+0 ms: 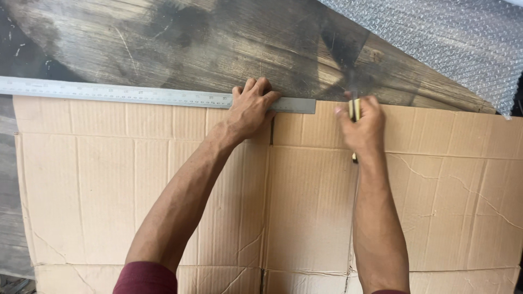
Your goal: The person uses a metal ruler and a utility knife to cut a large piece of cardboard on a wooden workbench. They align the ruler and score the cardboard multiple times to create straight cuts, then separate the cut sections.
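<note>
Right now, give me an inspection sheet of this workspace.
Surface: dark worn wooden board, streaked and scuffed.
Job's things: flattened cardboard sheet, creased, lies on the board; long metal ruler lies along its far edge; yellow-and-black cutting tool at that edge, past the ruler's end.
Clutter: nothing seen.
Grippers: left hand presses the ruler near its right end, fingers curled over it; right hand closed around the cutting tool.
Cables: nothing seen.
Surroundings: bubble wrap over the far right corner; dark red sleeves at the near edge.
</note>
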